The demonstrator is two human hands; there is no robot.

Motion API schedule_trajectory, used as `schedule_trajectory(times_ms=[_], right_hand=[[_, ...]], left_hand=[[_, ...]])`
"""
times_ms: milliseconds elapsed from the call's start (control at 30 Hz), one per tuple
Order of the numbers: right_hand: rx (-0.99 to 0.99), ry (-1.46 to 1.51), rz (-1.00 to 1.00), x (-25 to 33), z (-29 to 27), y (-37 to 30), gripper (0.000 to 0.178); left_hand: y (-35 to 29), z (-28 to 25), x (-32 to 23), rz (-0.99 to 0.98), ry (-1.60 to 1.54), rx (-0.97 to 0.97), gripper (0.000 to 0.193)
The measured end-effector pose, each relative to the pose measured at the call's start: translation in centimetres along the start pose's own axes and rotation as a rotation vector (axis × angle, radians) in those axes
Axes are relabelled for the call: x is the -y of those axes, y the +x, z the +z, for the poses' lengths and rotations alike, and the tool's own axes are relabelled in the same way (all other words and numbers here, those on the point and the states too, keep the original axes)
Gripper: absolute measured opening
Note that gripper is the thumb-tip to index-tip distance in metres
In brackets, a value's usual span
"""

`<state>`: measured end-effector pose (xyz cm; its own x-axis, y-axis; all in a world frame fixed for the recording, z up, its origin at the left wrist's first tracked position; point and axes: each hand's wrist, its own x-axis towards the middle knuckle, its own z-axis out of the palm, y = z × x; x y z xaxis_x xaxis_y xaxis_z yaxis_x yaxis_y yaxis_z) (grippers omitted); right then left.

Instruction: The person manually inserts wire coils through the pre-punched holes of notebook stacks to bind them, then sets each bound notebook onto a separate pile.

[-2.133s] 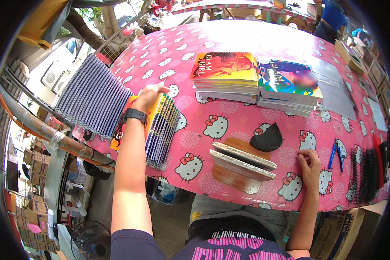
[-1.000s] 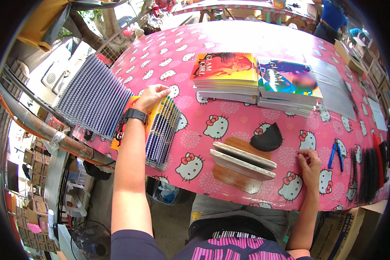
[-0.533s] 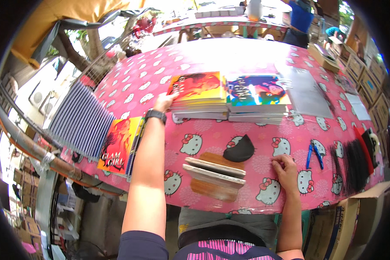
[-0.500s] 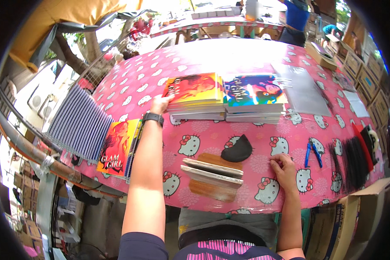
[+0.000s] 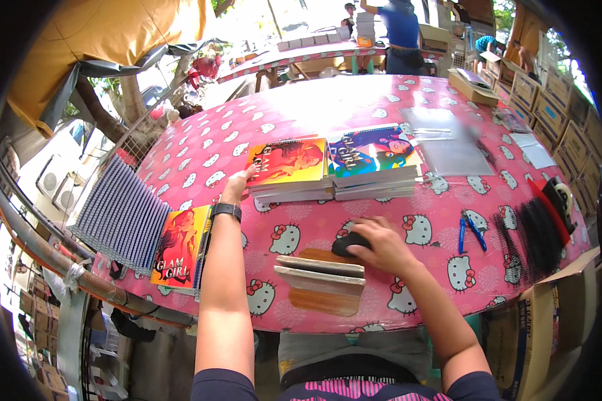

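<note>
Pink and patterned, the worktop [image 5: 441, 294] spreads around a slotted wooden stand [image 5: 320, 279]. Beyond the stand, the left hand [image 5: 236, 187] meets the left edge of the orange notebook stack [image 5: 287, 162]; whether its fingers grip, I cannot tell. Just behind the stand's right end, the right hand [image 5: 381, 244] has fingers and thumb apart over a black half-round pad [image 5: 344, 246], grip unclear. A sideways tug could make the uneven stack slide into the blue notebook stack [image 5: 371, 152], beyond and right of the stand; blue pliers [image 5: 471, 234] and black coils [image 5: 532, 234] lie farther right of it.

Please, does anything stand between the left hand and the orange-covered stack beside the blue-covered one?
Nothing visible does. The left hand is at the left edge of the orange-covered stack and seems to touch it. The right hand is on the black piece, away from there.
</note>
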<state>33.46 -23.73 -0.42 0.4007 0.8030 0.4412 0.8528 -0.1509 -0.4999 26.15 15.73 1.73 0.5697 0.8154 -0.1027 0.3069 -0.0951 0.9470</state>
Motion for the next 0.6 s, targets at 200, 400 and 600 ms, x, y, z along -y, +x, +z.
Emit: schedule_trajectory(times_ms=[200, 400, 600], right_hand=[[0.434, -0.314, 0.162, -0.6, 1.4, 4.0, 0.055], [0.221, -0.121, 0.261, -2.6, -0.2, 3.6, 0.042], [0.042, 0.166, 0.104, -3.4, 3.6, 3.4, 0.024]], left_hand=[[-0.4, -1.3, -0.8, -0.007, 0.131, 0.118, 0.045], [-3.0, 0.3, -1.8, -0.202, -0.074, 0.170, 0.055], [-2.2, 1.4, 0.6, -0.155, -0.400, 0.075, 0.020]])
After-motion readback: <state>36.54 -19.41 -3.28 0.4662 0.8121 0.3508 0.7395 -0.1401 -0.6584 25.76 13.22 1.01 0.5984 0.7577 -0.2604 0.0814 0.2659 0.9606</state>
